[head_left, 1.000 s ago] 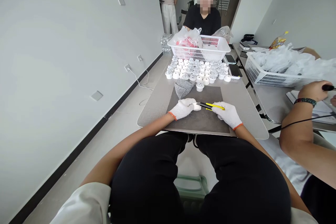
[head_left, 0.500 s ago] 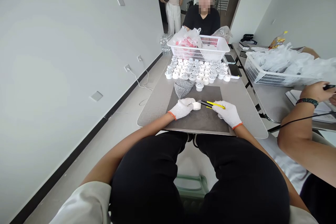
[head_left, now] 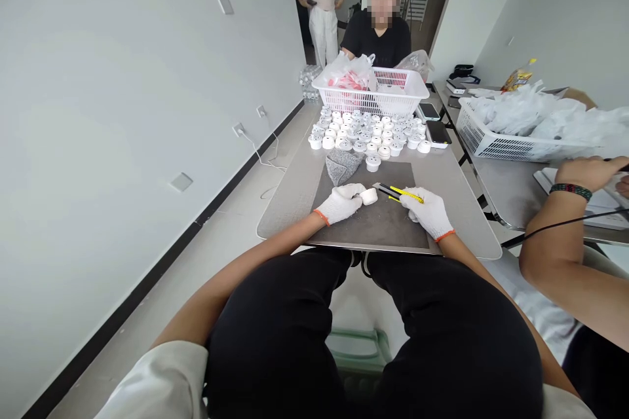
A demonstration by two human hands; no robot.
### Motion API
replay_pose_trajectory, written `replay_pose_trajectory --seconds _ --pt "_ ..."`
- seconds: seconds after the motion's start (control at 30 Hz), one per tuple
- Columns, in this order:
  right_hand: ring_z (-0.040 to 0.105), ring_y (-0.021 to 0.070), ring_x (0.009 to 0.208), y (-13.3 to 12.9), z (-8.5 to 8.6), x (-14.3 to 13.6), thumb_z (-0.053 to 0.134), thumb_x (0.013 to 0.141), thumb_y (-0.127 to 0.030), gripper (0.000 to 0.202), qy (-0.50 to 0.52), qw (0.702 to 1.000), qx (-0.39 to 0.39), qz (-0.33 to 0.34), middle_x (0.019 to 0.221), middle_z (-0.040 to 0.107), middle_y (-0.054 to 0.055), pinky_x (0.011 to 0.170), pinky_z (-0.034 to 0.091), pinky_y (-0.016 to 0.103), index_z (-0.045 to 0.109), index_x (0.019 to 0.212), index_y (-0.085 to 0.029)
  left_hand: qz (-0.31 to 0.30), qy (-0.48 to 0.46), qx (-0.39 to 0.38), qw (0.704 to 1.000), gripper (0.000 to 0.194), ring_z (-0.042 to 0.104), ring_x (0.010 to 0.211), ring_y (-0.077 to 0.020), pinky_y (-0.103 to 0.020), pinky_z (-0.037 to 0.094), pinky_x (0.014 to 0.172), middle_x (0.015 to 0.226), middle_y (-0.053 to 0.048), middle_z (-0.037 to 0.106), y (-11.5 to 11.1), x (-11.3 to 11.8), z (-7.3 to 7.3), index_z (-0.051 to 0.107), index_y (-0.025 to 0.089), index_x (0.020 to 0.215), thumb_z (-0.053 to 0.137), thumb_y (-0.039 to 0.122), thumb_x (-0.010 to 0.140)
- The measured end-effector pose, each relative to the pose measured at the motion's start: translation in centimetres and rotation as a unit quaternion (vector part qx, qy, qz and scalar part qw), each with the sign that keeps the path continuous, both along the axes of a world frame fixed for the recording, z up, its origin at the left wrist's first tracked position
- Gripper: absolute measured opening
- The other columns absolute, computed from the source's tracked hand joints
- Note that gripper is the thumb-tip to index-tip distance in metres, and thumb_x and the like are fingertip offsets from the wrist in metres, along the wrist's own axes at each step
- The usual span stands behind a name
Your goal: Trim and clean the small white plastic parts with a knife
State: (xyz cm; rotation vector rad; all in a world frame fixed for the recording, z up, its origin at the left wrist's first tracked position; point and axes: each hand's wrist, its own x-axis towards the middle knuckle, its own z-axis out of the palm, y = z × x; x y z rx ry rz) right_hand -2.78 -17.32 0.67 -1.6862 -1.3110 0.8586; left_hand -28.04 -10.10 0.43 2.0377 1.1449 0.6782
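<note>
My left hand (head_left: pixel 340 203), in a white knit glove with an orange cuff, is closed on a small round white plastic part (head_left: pixel 369 196). Gloved the same way, my right hand (head_left: pixel 425 209) grips a yellow and black utility knife (head_left: pixel 396 192). Its blade points left, close to the upper right edge of the white part. Both hands are over a dark mat (head_left: pixel 378 226) at the table's near edge. Just beyond them lie a folded grey cloth (head_left: pixel 343 165) and a single white round part (head_left: pixel 373 163).
Several rows of white round parts (head_left: pixel 363 131) stand before a white basket (head_left: pixel 393 101) holding plastic bags. Phones (head_left: pixel 439 133) lie to their right. A second basket (head_left: pixel 511 147) and a co-worker's arm (head_left: pixel 565 236) are at the right table. Another person (head_left: pixel 376 39) sits opposite.
The white part has tilted in my left hand. The knife has drawn slightly off it, its blade now angled more upward to the left. The co-worker's hand at right has shifted a little.
</note>
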Motion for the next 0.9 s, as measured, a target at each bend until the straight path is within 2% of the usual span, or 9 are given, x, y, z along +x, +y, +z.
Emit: replay_pose_trajectory --seconds 0.07,0.13,0.23,0.3,0.4,0.53,0.63,0.73,0.9 --pt "0.065 0.0143 0.081 -0.2 0.2 -0.1 0.064 0.097 -0.044 0.036 -0.013 1.0 -0.01 0.005 0.099 0.067 0.005 0.071 0.058 0.027 0.066 0.115 -0.014 -0.016 0.005 0.017 1.0 0.023 0.063 0.077 -0.0134 -0.024 0.051 0.073 0.089 0.003 0.071 -0.2 0.0 0.2 0.073 0.024 0.095 0.054 0.02 0.082" --pt "0.064 0.0189 0.102 -0.4 0.2 -0.2 0.061 0.1 -0.042 0.035 -0.017 1.0 -0.017 0.011 0.119 0.063 0.008 0.087 0.058 0.035 0.063 0.123 -0.015 -0.041 0.013 0.055 0.998 0.022 0.066 0.088 -0.0147 -0.026 0.052 0.086 0.098 0.003 0.073 -0.3 0.1 0.4 0.074 0.025 0.1 0.059 0.025 0.084" --pt "0.064 0.0207 0.107 -0.4 0.2 -0.3 0.059 0.101 -0.042 0.037 -0.025 0.999 -0.021 0.016 0.122 0.063 0.009 0.092 0.057 0.037 0.063 0.125 -0.014 -0.078 0.029 0.102 0.991 0.024 0.066 0.101 -0.0158 -0.027 0.049 0.1 0.104 0.003 0.074 -0.1 0.0 0.4 0.075 0.027 0.106 0.057 0.028 0.089" --pt "0.067 0.019 0.101 -0.4 0.3 -0.3 0.05 0.104 -0.042 0.043 -0.03 0.999 -0.018 0.017 0.112 0.068 0.009 0.086 0.056 0.033 0.064 0.125 -0.007 -0.077 0.043 0.127 0.988 0.027 0.065 0.103 -0.0159 -0.028 0.049 0.098 0.107 0.001 0.073 0.2 -0.1 0.3 0.073 0.026 0.107 0.05 0.024 0.092" --pt "0.071 0.0237 0.091 -0.4 0.6 -0.2 0.056 0.096 -0.048 0.055 -0.036 0.999 -0.01 0.015 0.092 0.073 0.007 0.068 0.053 0.03 0.068 0.123 -0.001 -0.048 0.099 0.195 0.975 0.028 0.063 0.105 -0.0194 -0.033 0.049 0.097 0.107 -0.003 0.072 0.8 -0.3 0.0 0.071 0.022 0.099 0.046 0.014 0.089" --pt "0.071 0.0176 0.075 -0.3 0.4 0.0 0.066 0.088 -0.047 0.048 -0.045 0.999 0.01 0.011 0.081 0.072 0.003 0.056 0.048 0.024 0.073 0.117 -0.009 -0.05 0.175 0.275 0.944 0.027 0.061 0.11 -0.0248 -0.04 0.048 0.094 0.109 -0.008 0.07 1.0 -0.5 -0.3 0.069 0.019 0.093 0.046 0.01 0.084" --pt "0.065 0.0131 0.062 -0.1 -0.1 0.3 0.077 0.079 -0.044 0.045 -0.045 0.999 0.016 0.007 0.079 0.072 0.003 0.049 0.046 0.02 0.074 0.113 -0.015 -0.085 0.147 0.3 0.939 0.024 0.059 0.114 -0.0239 -0.039 0.047 0.096 0.115 -0.007 0.067 0.5 -0.5 -0.1 0.071 0.021 0.095 0.052 0.013 0.081" --pt "0.059 0.0104 0.053 0.2 -0.6 0.4 0.075 0.077 -0.048 0.045 -0.022 0.999 0.026 0.017 0.078 0.07 0.003 0.043 0.042 0.019 0.075 0.109 -0.016 -0.123 0.103 0.314 0.936 0.009 0.057 0.117 -0.0238 -0.038 0.045 0.1 0.118 -0.007 0.065 0.0 -0.5 0.1 0.069 0.022 0.081 0.06 0.024 0.083" --pt "0.05 0.0064 0.048 0.2 -0.5 0.1 0.077 0.076 -0.048 0.041 0.015 0.999 0.023 0.019 0.081 0.067 0.001 0.041 0.04 0.019 0.075 0.103 -0.017 -0.127 0.065 0.257 0.956 0.017 0.062 0.099 -0.0183 -0.033 0.048 0.096 0.097 -0.003 0.068 0.1 -0.2 -0.1 0.063 0.022 0.076 0.065 0.035 0.085"
